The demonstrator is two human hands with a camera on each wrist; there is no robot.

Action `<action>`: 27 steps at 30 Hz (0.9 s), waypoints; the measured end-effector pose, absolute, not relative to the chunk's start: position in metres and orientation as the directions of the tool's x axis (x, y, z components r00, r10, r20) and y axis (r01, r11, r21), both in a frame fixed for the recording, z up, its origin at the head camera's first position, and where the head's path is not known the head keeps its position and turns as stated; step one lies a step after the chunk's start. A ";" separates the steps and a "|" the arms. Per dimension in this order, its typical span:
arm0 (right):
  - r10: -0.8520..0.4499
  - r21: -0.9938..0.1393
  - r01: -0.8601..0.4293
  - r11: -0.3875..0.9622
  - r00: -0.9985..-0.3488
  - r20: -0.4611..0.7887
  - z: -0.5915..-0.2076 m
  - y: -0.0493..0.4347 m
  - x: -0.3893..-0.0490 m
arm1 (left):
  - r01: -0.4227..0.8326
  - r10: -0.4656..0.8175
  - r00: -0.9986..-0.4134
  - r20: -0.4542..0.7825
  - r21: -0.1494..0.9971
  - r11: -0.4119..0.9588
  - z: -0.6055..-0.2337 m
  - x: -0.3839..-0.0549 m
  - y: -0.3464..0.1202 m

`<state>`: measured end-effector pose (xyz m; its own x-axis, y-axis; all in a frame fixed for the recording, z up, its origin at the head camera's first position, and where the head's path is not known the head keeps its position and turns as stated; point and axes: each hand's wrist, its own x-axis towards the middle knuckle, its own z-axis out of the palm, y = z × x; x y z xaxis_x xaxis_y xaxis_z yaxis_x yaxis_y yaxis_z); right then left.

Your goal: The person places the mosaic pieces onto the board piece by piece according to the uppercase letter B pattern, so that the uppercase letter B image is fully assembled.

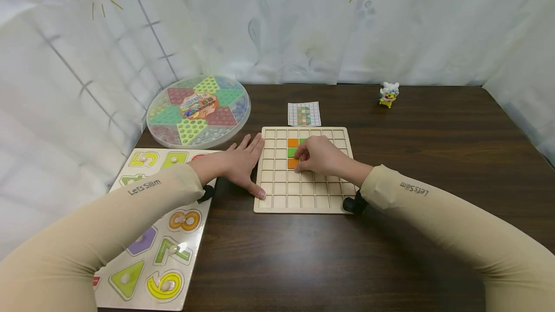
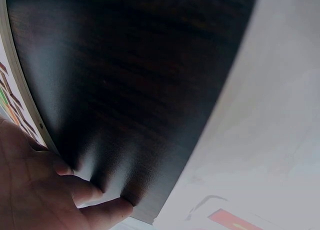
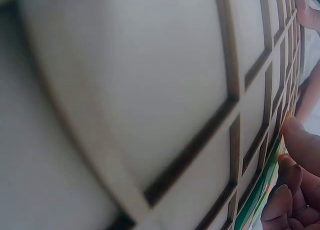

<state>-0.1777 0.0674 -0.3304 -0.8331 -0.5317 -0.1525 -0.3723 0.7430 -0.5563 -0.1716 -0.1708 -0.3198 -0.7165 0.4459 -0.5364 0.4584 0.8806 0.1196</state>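
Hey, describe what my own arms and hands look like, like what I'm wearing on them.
Your left sleeve and right sleeve are beige, long and close-fitting, each printed with dark lettering that seems to read "Let's Slim". A small black device shows at each wrist. Your left hand and right hand are gloveless.

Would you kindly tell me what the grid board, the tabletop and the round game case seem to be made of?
Grid board: apparently bare wood, matte, judging by its pale tan strips.
Tabletop: wood or wood-look laminate, dark with streaky grain and a soft sheen.
Round game case: probably plastic, clear and glossy, since coloured pieces show through.
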 end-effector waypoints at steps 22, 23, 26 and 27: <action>-0.518 -0.568 -0.367 0.737 -0.846 -0.125 -0.322 0.086 -0.175 | 0.454 0.439 -0.718 -0.540 0.115 0.884 -0.320 -0.170 -0.171; -0.518 -0.573 -0.368 0.733 -0.847 -0.118 -0.321 0.092 -0.175 | 0.454 0.439 -0.717 -0.541 0.114 0.883 -0.320 -0.170 -0.171; -0.510 -0.587 -0.359 0.726 -0.853 -0.109 -0.318 0.113 -0.176 | 0.457 0.442 -0.715 -0.542 0.117 0.882 -0.320 -0.171 -0.171; -0.504 -0.590 -0.351 0.728 -0.856 -0.112 -0.316 0.121 -0.175 | 0.459 0.445 -0.714 -0.541 0.120 0.881 -0.320 -0.171 -0.171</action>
